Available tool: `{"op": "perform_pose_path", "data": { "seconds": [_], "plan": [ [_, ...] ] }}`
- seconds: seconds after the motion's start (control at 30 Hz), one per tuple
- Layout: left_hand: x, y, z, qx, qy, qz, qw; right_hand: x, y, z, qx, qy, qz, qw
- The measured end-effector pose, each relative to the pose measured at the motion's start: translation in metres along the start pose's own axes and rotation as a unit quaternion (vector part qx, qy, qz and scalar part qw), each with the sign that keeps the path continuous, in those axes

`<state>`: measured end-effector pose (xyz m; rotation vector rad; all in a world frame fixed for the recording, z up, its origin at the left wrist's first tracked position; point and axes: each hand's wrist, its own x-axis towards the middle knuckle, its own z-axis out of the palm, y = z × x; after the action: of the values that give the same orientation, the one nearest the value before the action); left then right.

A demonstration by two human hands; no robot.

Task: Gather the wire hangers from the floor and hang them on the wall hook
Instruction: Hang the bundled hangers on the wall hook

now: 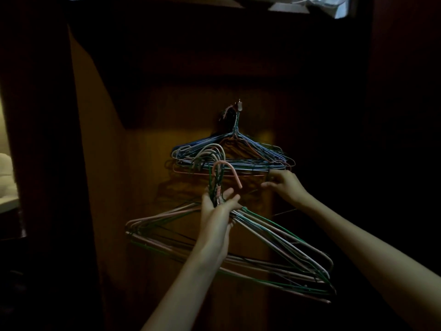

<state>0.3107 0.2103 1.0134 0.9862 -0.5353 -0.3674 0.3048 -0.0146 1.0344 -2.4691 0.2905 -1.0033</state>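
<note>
A bundle of several wire hangers, pink, green and white, is held up in front of a wooden wall. My left hand grips the bundle at the necks, just under its curved hooks. Above it, another bunch of hangers, mostly blue, hangs from a small metal wall hook. My right hand reaches to the lower right corner of the hanging bunch, and its fingertips pinch the wires there. The scene is very dark.
The wooden wall panel fills the middle of the view. Pale crumpled material lies on a ledge at the top. A light-coloured surface shows at the far left edge. Everything to the right is in deep shadow.
</note>
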Motion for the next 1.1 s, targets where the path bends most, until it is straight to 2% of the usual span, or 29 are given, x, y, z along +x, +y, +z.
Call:
{"op": "perform_pose_path", "data": {
  "seconds": [0.07, 0.2, 0.33, 0.57, 0.83, 0.9, 1.1],
  "plan": [
    [0.001, -0.002, 0.001, -0.003, 0.001, 0.000, 1.000, 0.000, -0.013, 0.001, 0.022, 0.011, -0.010, 1.000],
    [0.009, -0.008, 0.003, -0.005, 0.004, -0.006, 1.000, -0.006, -0.045, 0.002, 0.138, 0.019, -0.036, 0.990],
    [0.011, -0.010, 0.005, 0.019, 0.005, -0.016, 1.000, -0.014, -0.065, 0.006, 0.187, -0.004, -0.047, 0.981],
    [0.021, -0.010, 0.009, 0.029, 0.026, -0.019, 0.999, -0.016, -0.065, 0.017, 0.212, -0.076, -0.008, 0.974],
    [0.047, -0.011, 0.006, 0.019, 0.027, -0.002, 0.999, -0.015, -0.027, 0.008, 0.139, -0.084, 0.023, 0.986],
    [0.056, -0.013, 0.007, 0.021, 0.030, 0.001, 0.999, -0.016, -0.014, 0.006, 0.127, -0.064, 0.035, 0.989],
    [0.090, -0.018, 0.019, 0.019, 0.031, 0.005, 0.999, 0.001, 0.014, 0.007, 0.091, 0.096, -0.003, 0.991]
  ]
}}
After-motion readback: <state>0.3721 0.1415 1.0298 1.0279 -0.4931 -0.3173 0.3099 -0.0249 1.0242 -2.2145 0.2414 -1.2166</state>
